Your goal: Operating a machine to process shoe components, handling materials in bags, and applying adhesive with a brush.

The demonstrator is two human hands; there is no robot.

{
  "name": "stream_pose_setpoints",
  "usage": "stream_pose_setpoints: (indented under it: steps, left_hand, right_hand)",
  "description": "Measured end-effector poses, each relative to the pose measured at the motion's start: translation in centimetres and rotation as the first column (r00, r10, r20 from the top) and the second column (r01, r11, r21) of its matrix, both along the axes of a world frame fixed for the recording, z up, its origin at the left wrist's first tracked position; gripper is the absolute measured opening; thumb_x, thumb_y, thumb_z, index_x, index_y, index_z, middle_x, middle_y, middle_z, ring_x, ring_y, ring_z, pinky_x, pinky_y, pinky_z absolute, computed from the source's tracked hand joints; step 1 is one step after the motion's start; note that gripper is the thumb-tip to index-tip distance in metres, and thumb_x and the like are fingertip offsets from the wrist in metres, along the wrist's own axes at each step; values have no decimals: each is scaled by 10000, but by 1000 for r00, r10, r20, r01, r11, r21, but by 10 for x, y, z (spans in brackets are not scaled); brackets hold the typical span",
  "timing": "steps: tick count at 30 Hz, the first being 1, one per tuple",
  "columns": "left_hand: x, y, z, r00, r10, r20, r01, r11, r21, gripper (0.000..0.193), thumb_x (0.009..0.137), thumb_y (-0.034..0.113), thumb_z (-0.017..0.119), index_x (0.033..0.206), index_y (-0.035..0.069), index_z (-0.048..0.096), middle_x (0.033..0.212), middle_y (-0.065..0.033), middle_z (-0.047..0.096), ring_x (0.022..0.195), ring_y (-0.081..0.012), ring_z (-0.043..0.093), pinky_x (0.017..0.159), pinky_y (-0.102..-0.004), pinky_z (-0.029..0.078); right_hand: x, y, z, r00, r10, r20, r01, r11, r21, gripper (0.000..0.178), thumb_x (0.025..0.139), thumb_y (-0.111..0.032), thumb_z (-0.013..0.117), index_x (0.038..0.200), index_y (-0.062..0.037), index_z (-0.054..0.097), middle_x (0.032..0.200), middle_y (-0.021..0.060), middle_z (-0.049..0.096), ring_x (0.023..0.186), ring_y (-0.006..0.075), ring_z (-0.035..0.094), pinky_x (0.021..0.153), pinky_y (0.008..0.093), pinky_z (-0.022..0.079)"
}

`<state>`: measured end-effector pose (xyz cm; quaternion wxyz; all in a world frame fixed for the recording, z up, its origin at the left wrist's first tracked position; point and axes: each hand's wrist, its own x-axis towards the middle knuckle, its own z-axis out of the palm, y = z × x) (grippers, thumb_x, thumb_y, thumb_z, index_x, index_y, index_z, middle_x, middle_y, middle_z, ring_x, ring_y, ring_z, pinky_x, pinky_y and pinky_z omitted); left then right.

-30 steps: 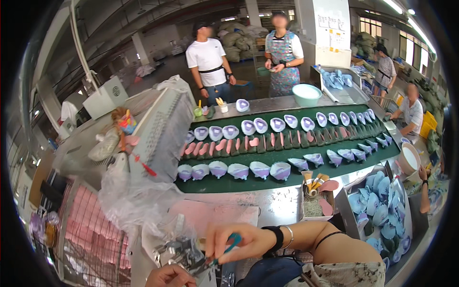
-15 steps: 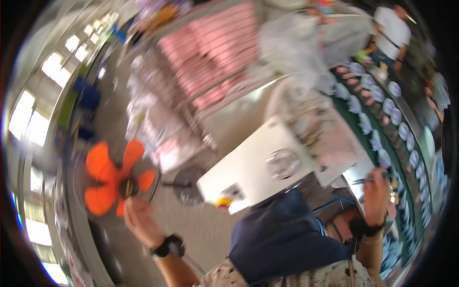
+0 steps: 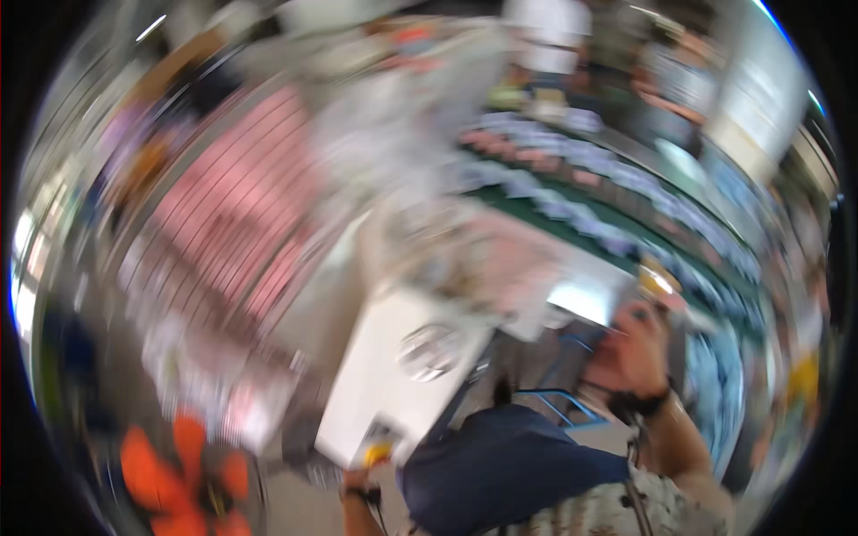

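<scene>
The whole view is smeared by motion. My right hand (image 3: pixel 642 350) is raised at the right, fingers curled, beside a shiny metal table edge (image 3: pixel 581 299). A small dark spot shows at its fingertips; what it holds is too blurred to name. My left hand (image 3: pixel 356 481) is low, by the near end of a white box-shaped panel (image 3: pixel 384 375) with a round clear disc (image 3: pixel 429 351) and a yellow-and-red knob (image 3: pixel 376 453). Its fingers cannot be made out. Both wrists carry dark bands.
An orange-bladed fan (image 3: pixel 183 482) stands at the lower left. Pink stacked pieces (image 3: pixel 241 196) fill a crate at the left, near plastic bags (image 3: pixel 214 393). A green conveyor (image 3: pixel 572 210) carries rows of pale-purple and pink pieces. Two people, one in a white shirt (image 3: pixel 550 36), stand beyond it.
My view has swung right, so the fan and crate shift left and the conveyor comes further in. My left hand has moved from beside the fan to the white panel's near end.
</scene>
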<state>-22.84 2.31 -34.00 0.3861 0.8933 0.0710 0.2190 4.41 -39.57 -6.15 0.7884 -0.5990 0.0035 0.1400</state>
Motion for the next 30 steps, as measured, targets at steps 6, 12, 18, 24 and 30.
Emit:
stream_pose_setpoints:
  steps: [6,12,18,24,30]
  left_hand:
    - [183,-36,87,816,-565,125,567,823,19,524,913,228,539,1393,41,443,1282,-178,554,1189,-311,520,1025,-391,411]
    - [177,-50,140,847,-526,78,531,844,-79,489,928,244,530,1367,40,464,1225,-170,569,1124,-296,535,979,-377,424]
    - [211,-57,194,917,-390,80,397,908,-135,458,943,261,520,1341,38,486,1168,-163,584,1060,-282,550,933,-363,438]
    - [335,-116,190,911,-330,249,390,884,-256,431,958,278,511,1315,37,507,1111,-155,599,995,-268,565,886,-349,451]
    - [376,-126,201,925,-194,328,314,875,-368,409,973,295,502,1289,36,528,1054,-148,614,931,-253,580,840,-335,465]
  right_hand:
    - [39,-75,-81,958,-271,91,286,920,-268,215,858,-91,708,1007,20,600,851,62,658,737,109,640,663,230,523]
    - [108,-176,-173,813,-578,79,579,784,-222,191,841,-100,719,958,28,639,822,59,674,720,103,626,653,232,505]
    - [198,-250,-226,764,-584,-274,643,725,247,169,903,-45,623,1033,59,594,1009,149,661,952,256,658,837,331,565]
    - [264,-224,-236,795,-499,-345,586,781,218,153,943,-69,545,988,-108,404,1078,172,661,855,261,699,711,335,589]
    - [310,-248,-250,787,-581,-209,600,799,35,151,942,-79,522,986,-117,383,1069,178,668,731,199,691,535,303,543]
